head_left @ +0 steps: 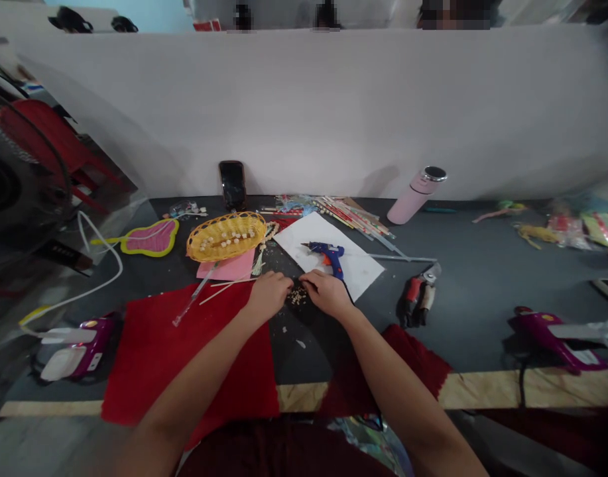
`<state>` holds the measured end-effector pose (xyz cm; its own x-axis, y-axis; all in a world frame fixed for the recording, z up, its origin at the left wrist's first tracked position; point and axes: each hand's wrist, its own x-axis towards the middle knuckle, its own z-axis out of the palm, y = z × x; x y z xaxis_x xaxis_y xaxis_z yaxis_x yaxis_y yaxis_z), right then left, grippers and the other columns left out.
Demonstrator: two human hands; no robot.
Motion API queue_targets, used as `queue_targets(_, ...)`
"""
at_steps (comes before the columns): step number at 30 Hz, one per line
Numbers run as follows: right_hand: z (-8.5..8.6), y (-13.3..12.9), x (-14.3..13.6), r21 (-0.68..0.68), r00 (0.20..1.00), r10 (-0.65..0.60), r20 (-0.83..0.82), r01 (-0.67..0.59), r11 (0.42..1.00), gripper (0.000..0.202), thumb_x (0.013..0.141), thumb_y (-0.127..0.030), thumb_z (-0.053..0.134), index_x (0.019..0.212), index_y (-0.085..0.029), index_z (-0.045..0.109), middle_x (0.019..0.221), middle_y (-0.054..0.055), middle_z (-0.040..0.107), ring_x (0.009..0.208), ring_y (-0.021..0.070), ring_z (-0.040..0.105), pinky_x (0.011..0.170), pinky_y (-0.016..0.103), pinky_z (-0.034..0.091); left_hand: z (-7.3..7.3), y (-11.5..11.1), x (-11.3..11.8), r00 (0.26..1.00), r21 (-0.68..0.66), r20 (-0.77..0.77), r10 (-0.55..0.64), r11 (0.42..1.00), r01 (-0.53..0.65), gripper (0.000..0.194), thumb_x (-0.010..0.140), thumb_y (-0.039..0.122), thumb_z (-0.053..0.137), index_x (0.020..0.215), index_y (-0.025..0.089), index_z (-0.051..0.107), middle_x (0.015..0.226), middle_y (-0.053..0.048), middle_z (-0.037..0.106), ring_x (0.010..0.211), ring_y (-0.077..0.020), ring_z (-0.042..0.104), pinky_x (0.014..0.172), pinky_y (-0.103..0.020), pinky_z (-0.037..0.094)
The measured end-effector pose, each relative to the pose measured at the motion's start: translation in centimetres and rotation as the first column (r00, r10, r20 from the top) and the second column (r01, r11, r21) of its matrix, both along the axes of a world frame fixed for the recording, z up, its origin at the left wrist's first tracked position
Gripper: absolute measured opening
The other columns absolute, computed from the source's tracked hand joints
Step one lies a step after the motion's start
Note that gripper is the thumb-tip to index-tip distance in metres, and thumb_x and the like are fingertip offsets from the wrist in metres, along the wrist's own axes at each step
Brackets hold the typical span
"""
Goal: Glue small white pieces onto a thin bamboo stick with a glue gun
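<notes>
A small pile of pale beads or bits (298,295) lies on the dark table between my two hands. My left hand (270,293) is closed at its left side, fingertips pressed together. Across from it my right hand (327,291) is closed too, its fingertips near the top of the pile. Whatever either hand pinches is too small to make out. Just beyond my right hand, a blue glue gun (329,256) rests on a white sheet (304,232). Thin pale sticks (227,287) lie to the left of my left hand.
A yellow basket (191,248) holds pale beads. Red cloth (184,358) covers the left front. Pliers (419,295) lie right of the sheet, near a pink bottle (413,199). A phone (233,184) leans on the partition. Purple devices (97,344) stand at both sides.
</notes>
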<state>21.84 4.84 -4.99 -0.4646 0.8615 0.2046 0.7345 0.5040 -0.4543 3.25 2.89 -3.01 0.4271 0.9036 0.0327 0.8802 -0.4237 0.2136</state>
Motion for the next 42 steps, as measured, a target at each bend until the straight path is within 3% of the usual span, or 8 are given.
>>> queue_targets(10,0.0,0.1,0.0,-0.008,0.999,0.024,-0.030,-0.024,1.000,0.019,0.087,-0.021,0.048,0.096,-0.022,0.064,0.092,0.003,0.066,0.085,0.0136,0.062,0.076,0.022,0.045,-0.3,-0.5,0.1,0.997,0.037,-0.016,0.079,0.996,-0.078,0.015,0.084,0.025,0.046,0.080,0.017,0.058,0.082,-0.008,0.059,0.083,-0.0218,0.052,0.077,-0.034,0.037)
queue_targets(15,0.2,0.0,-0.1,0.022,0.995,0.025,-0.100,-0.023,0.999,0.018,0.087,-0.021,0.048,0.096,-0.022,0.063,0.091,0.004,0.066,0.082,0.0149,0.063,0.074,0.024,0.048,-0.1,-0.1,-0.4,0.966,-0.046,0.247,0.078,0.997,-0.069,0.017,0.084,0.023,0.046,0.078,0.017,0.060,0.078,-0.007,0.059,0.081,-0.0196,0.053,0.075,-0.032,0.038)
queue_targets(18,0.8,-0.4,-0.4,0.097,0.973,0.022,-0.230,0.000,0.995,0.019,0.087,-0.020,0.047,0.099,-0.021,0.062,0.091,0.005,0.066,0.084,0.0155,0.063,0.075,0.026,0.049,-0.2,-0.2,-0.6,0.788,-0.191,0.589,0.180,0.978,-0.081,0.016,0.082,0.029,0.050,0.079,0.018,0.061,0.077,-0.004,0.059,0.075,-0.0167,0.053,0.069,-0.028,0.039)
queue_targets(21,1.6,-1.1,-1.1,0.188,0.927,0.116,-0.355,-0.051,0.981,0.020,0.085,-0.020,0.050,0.103,-0.021,0.060,0.090,0.006,0.065,0.085,0.0159,0.062,0.076,0.027,0.051,-0.6,-0.6,-0.2,0.455,-0.407,0.812,0.367,0.913,-0.009,0.022,0.077,0.038,0.056,0.078,0.017,0.060,0.064,0.000,0.054,0.058,-0.0121,0.046,0.054,-0.023,0.034)
queue_targets(24,1.8,-1.7,-1.7,0.228,0.882,0.205,-0.424,-0.115,0.967,0.020,0.085,-0.020,0.052,0.103,-0.023,0.059,0.089,0.006,0.065,0.083,0.0153,0.061,0.073,0.027,0.052,-0.9,-1.0,0.4,0.206,-0.560,0.825,0.526,0.809,0.177,0.028,0.075,0.043,0.058,0.078,0.015,0.058,0.057,0.004,0.045,0.048,-0.0073,0.035,0.046,-0.020,0.026)
queue_targets(27,1.4,-1.8,-2.1,0.231,0.865,0.218,-0.451,-0.122,0.965,0.017,0.085,-0.019,0.052,0.099,-0.023,0.061,0.085,0.005,0.065,0.079,0.0150,0.061,0.070,0.028,0.052,-1.1,-1.2,0.7,0.079,-0.593,0.796,0.601,0.745,0.305,0.030,0.073,0.042,0.062,0.077,0.014,0.056,0.058,0.005,0.043,0.047,-0.0049,0.031,0.045,-0.019,0.023)
queue_targets(32,0.4,-1.7,-1.8,0.223,0.877,0.194,-0.440,-0.102,0.969,0.011,0.083,-0.018,0.055,0.089,-0.023,0.063,0.079,0.004,0.065,0.078,0.0154,0.061,0.071,0.029,0.052,-1.7,-1.1,0.3,0.067,-0.593,0.787,0.613,0.722,0.358,0.029,0.073,0.041,0.063,0.077,0.013,0.056,0.058,0.005,0.042,0.046,-0.0044,0.032,0.044,-0.019,0.022)
queue_targets(42,-0.6,-1.2,-0.9,0.219,0.896,0.201,-0.397,-0.120,0.968,0.021,0.085,-0.013,0.049,0.099,-0.022,0.062,0.091,0.007,0.062,0.085,0.0162,0.059,0.075,0.031,0.051,-2.9,-0.9,0.5,0.110,-0.540,0.840,0.531,0.800,0.262,0.031,0.071,0.041,0.064,0.083,0.012,0.062,0.063,0.002,0.051,0.050,-0.0056,0.036,0.047,-0.019,0.026)
